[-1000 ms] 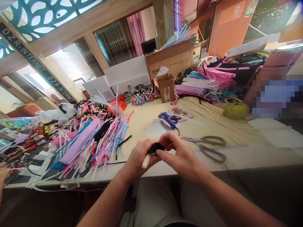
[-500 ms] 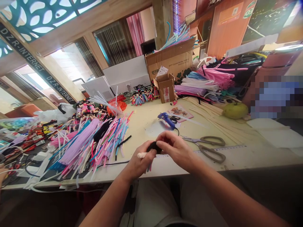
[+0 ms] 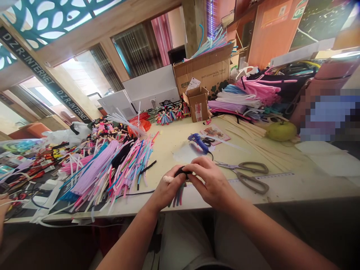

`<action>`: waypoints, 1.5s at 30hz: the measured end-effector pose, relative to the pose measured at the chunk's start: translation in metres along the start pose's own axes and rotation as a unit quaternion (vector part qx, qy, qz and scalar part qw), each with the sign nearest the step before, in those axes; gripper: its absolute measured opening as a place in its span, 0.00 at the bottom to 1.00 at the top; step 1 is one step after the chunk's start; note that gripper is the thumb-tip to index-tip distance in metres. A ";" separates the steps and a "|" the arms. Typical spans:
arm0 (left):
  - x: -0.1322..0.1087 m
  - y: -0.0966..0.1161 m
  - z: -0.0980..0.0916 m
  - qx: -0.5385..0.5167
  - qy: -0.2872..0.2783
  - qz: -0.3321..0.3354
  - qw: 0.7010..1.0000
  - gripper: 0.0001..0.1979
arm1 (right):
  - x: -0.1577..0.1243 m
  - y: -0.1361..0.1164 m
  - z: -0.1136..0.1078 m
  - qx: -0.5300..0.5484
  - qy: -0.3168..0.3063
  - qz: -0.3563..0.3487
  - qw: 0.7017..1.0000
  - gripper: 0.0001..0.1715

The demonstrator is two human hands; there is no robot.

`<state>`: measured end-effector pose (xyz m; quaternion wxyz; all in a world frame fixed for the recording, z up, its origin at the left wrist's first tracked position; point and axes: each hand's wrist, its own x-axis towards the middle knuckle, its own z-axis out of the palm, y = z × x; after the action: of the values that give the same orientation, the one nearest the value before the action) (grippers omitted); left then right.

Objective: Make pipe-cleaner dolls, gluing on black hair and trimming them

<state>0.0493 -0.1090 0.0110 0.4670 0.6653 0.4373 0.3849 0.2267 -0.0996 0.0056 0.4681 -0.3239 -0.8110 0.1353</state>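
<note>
A small pipe-cleaner doll (image 3: pixel 182 171) is held above the table's front edge. Its black top shows between my fingers, a cream stub sticks out to the left, and coloured strands hang below. My left hand (image 3: pixel 168 190) is closed around it, thumb on the near side. My right hand (image 3: pixel 213 183) pinches the black part from the right with thumb and fingers. Most of the doll's body is hidden by my hands. Just beyond lies a blue glue gun (image 3: pixel 198 143), and large scissors (image 3: pixel 250 175) rest right of my right hand.
Bundles of coloured pipe cleaners (image 3: pixel 97 170) are piled on the left. Finished dolls (image 3: pixel 167 115) stand by a small cardboard box (image 3: pixel 198 107) at the back. A green fruit (image 3: pixel 281 130) sits on the right. Another person's hand (image 3: pixel 3 210) shows at the left edge.
My right hand has turned slightly, with its fingers shifted on the black part. More of the coloured strands now show below my hands. The things on the table have stayed put.
</note>
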 end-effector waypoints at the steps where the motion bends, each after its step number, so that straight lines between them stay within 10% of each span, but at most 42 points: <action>1: 0.000 -0.002 0.001 -0.018 0.002 -0.013 1.000 0.18 | 0.000 0.000 0.000 0.004 -0.003 0.004 1.000 0.11; 16: 0.002 -0.017 0.005 -0.375 0.025 -0.143 0.916 0.35 | 0.002 0.010 -0.010 0.141 0.011 0.157 0.977 0.13; 30: -0.002 -0.020 0.009 -0.258 0.062 -0.131 0.955 0.18 | 0.006 0.002 0.010 0.085 -0.034 0.101 0.991 0.18; 45: -0.009 -0.024 0.005 -0.207 0.050 -0.113 0.970 0.31 | 0.005 0.001 0.007 0.059 -0.031 0.098 0.993 0.19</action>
<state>0.0455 -0.1147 -0.0143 0.6126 0.4802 0.4433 0.4445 0.2197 -0.0949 0.0051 0.4452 -0.3698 -0.7800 0.2380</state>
